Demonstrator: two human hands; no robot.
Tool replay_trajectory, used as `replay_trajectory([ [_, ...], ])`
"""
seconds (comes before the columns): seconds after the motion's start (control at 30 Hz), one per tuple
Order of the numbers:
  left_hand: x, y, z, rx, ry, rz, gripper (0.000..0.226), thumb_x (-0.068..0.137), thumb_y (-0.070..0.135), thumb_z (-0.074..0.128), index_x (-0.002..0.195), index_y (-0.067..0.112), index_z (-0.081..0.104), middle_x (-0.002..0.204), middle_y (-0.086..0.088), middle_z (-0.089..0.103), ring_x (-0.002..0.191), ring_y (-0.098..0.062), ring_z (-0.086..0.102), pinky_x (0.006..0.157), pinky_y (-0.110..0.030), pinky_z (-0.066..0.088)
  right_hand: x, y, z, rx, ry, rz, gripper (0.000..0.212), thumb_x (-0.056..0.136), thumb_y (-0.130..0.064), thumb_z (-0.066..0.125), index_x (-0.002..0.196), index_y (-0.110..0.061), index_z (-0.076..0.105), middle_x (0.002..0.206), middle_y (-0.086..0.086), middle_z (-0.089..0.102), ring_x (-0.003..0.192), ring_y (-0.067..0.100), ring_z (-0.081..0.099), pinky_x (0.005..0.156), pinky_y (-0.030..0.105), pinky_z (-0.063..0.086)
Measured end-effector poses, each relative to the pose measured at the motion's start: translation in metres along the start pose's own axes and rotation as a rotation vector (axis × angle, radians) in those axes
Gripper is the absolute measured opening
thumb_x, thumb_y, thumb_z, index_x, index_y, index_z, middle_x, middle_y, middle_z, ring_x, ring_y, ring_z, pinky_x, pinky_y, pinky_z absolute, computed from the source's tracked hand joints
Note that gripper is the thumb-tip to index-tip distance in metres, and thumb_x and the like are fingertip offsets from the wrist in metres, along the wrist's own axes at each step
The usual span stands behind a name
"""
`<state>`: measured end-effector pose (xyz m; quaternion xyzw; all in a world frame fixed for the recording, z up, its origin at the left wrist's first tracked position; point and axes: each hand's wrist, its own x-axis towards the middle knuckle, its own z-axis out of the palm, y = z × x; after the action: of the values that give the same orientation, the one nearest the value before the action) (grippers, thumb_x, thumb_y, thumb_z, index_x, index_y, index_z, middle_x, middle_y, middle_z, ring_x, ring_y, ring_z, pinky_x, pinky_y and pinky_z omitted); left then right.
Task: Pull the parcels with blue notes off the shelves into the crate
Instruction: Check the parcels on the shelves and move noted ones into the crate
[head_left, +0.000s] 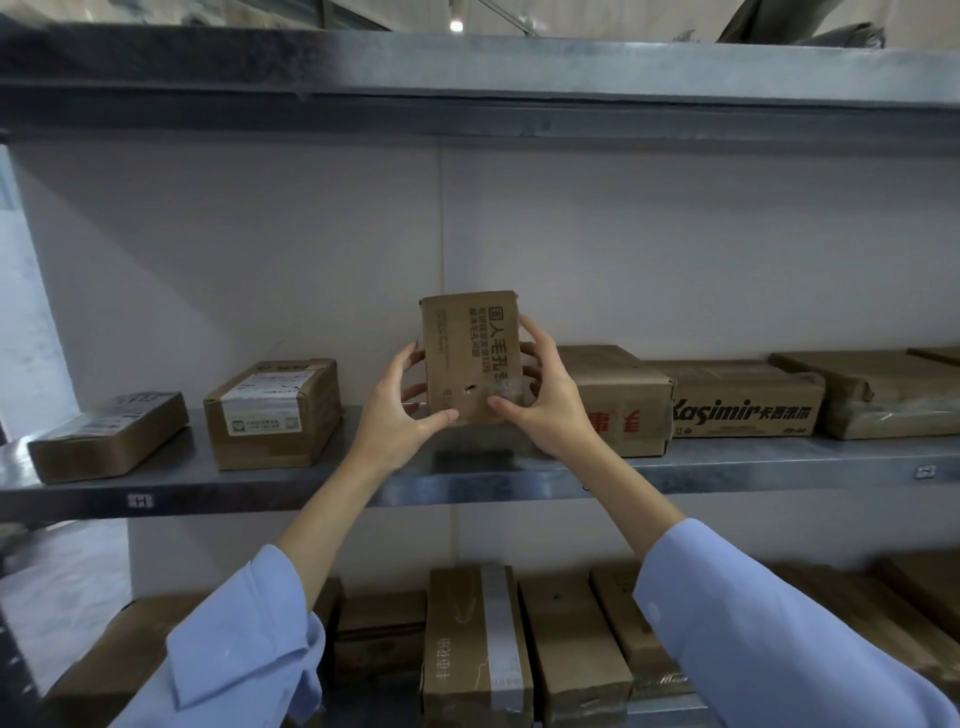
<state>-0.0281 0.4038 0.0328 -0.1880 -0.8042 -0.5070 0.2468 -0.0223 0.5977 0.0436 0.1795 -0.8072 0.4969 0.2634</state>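
- The fingers (530, 332) of the right hand (540, 395) curl round the right edge of a small brown cardboard parcel with dark printed characters (470, 353), thumb pressed on its lower front; the left hand (400, 410) mirrors this on the left edge, thumb under the bottom corner. Both hands are closed on the parcel, holding it between them.
- The parcel stands upright, tilted up for inspection, its base just above or resting on the grey metal middle shelf (467, 478); which of the two I cannot tell.
- No blue note shows on the face turned to the camera; the back and sides are hidden, so whether this is one to pull is unclear.
- Close to its right sits a taped brown carton with red print (618, 400); to the left, well apart, a brown box with a white shipping label (272, 413).
- The crate is not in view.
- Risks, as I judge them: the grip is on edges only, so turning the parcel to check its back could let it slip onto the shelf lip and fall. Swinging it right could knock the neighbouring carton. Pulling it on a guess would put a wrong parcel in the crate.
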Motion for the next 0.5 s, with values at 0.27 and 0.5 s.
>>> replay_trajectory([
  [0.27, 0.001, 0.0087, -0.0006, -0.12, -0.015, -0.05, 0.079, 0.083, 0.016, 0.075, 0.149, 0.023, 0.031, 0.142, 0.008, 0.029, 0.125, -0.007, 0.037, 0.105, -0.026, 0.033, 0.0021, 0.0021, -0.0025, -0.048, -0.028, 0.052, 0.099, 0.081, -0.021, 0.079, 0.156, -0.031, 0.016, 0.137, 0.008, 0.04, 0.125, 0.016, 0.048, 0.109, 0.047, 0.042],
  [0.5, 0.0005, 0.0056, -0.0034, -0.091, -0.018, -0.08, 0.078, 0.083, 0.026, 0.076, 0.147, 0.024, 0.032, 0.15, 0.003, 0.037, 0.137, -0.013, 0.034, 0.105, -0.031, 0.028, 0.0001, 0.003, -0.0041, 0.086, -0.073, 0.067, 0.089, 0.077, -0.042, 0.078, 0.149, -0.026, 0.028, 0.143, 0.003, 0.046, 0.13, 0.019, 0.049, 0.106, 0.046, 0.047],
])
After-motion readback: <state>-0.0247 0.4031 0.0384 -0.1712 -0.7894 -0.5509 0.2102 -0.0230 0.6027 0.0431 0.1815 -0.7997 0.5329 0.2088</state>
